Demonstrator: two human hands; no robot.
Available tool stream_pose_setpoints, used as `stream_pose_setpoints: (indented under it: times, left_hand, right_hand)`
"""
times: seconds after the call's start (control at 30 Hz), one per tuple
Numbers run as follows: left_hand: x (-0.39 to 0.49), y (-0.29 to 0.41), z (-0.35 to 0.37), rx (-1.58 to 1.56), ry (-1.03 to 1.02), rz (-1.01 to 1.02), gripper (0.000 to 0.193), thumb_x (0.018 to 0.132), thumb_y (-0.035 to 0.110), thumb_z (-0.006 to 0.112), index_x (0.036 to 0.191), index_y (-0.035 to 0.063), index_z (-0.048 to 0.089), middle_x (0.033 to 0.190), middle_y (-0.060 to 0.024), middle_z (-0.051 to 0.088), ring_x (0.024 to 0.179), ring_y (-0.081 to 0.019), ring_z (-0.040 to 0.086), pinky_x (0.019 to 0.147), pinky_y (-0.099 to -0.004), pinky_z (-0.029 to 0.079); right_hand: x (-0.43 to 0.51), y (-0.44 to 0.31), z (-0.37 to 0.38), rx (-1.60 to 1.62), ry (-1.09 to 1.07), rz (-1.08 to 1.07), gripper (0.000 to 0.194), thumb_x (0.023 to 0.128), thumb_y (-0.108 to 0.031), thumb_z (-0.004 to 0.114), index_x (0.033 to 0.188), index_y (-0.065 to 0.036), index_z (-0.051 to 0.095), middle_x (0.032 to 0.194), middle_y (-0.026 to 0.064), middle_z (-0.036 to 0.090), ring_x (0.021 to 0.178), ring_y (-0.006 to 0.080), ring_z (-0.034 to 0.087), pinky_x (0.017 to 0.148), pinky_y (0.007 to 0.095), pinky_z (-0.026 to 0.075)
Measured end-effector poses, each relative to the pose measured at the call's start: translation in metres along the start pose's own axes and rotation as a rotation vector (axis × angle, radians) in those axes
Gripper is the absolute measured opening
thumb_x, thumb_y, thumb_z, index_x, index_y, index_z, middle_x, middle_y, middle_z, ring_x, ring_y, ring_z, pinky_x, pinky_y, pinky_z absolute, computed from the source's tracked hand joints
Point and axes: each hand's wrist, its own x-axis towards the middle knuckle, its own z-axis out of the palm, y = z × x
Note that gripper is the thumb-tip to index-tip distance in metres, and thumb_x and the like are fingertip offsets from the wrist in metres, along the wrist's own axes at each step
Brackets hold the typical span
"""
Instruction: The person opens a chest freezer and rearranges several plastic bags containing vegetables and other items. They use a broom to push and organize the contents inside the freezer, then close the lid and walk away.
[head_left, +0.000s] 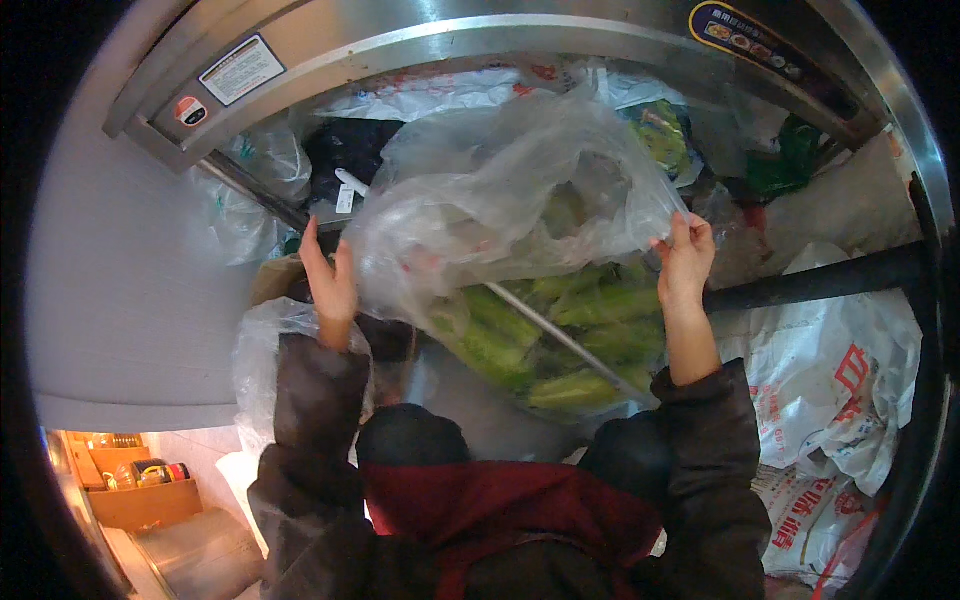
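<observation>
A large clear plastic bag (480, 195) is spread out in front of me beneath the stainless-steel counter edge. Its right end is pinched between the thumb and fingers of my right hand (684, 259). At the bag's left end, my left hand (331, 281) is raised with its thumb and fingers apart; whether it touches the plastic I cannot tell. Under and below the bag lie long green vegetables (600, 300), partly covered by it. A thin metal rod (562, 337) crosses over them at a slant. Dim contents show through the plastic.
Left of the bag are a black plastic bag (349, 146) and a white-handled object with a tag (345, 199). White printed sacks (832, 375) stand at the right, below a dark bar (817, 279). The steel counter edge (480, 34) arches above; a grey panel (142, 285) stands left.
</observation>
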Motion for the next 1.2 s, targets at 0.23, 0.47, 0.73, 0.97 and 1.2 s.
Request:
stream_pose_setpoints:
  times: [0.23, 0.47, 0.73, 0.97, 1.2]
  left_hand:
    - [-0.065, 0.069, 0.022, 0.317, -0.576, 0.203, 0.114, 0.057, 0.021, 0.083, 0.146, 0.0015, 0.015, 0.151, -0.0257, 0.012, 0.138, -0.0434, 0.017, 0.11, -0.0499, 0.02]
    - [-0.031, 0.009, 0.037, -0.007, -0.289, -0.29, 0.052, 0.078, 0.001, 0.049, 0.13, -0.0032, 0.046, 0.111, -0.0254, 0.06, 0.102, -0.0337, 0.059, 0.089, -0.0323, 0.044]
    - [-0.024, 0.059, 0.001, -0.378, -0.237, -0.331, 0.028, 0.091, 0.007, 0.042, 0.109, -0.0026, 0.061, 0.08, 0.0013, 0.059, 0.072, -0.0079, 0.05, 0.066, -0.0232, 0.042]
    - [-0.057, 0.119, -0.061, -0.474, -0.24, -0.385, 0.022, 0.09, 0.01, 0.047, 0.1, 0.0004, 0.064, 0.076, 0.0051, 0.054, 0.065, -0.0035, 0.043, 0.057, -0.0188, 0.034]
    - [-0.062, 0.074, -0.069, -0.305, -0.317, -0.544, 0.032, 0.088, 0.01, 0.044, 0.113, 0.0005, 0.061, 0.085, 0.001, 0.059, 0.069, -0.0054, 0.047, 0.062, -0.0189, 0.037]
  right_hand:
    - [-0.007, 0.01, 0.016, -0.012, -0.087, -0.05, 0.022, 0.092, -0.015, 0.058, 0.106, -0.004, 0.046, 0.1, 0.0062, 0.052, 0.081, 0.0118, 0.054, 0.056, 0.0268, 0.053]
    - [-0.048, -0.026, 0.03, -1.043, -0.133, -1.01, 0.048, 0.076, -0.004, 0.063, 0.121, 0.0, 0.047, 0.119, 0.0211, 0.05, 0.106, 0.041, 0.049, 0.093, 0.0455, 0.039]
    - [-0.112, 0.083, 0.13, -1.126, -0.846, -1.3, 0.046, 0.08, -0.015, 0.057, 0.126, -0.02, 0.053, 0.125, 0.0178, 0.05, 0.109, 0.0374, 0.052, 0.088, 0.0513, 0.044]
    - [-0.03, 0.191, 0.15, -1.378, -0.765, -0.611, 0.047, 0.077, -0.009, 0.058, 0.123, -0.014, 0.052, 0.122, 0.0186, 0.052, 0.106, 0.0354, 0.053, 0.086, 0.0456, 0.047]
    - [0.002, 0.166, 0.101, -1.526, -0.733, -0.658, 0.045, 0.076, -0.01, 0.061, 0.12, -0.006, 0.052, 0.119, 0.0218, 0.053, 0.105, 0.0349, 0.055, 0.087, 0.0425, 0.048]
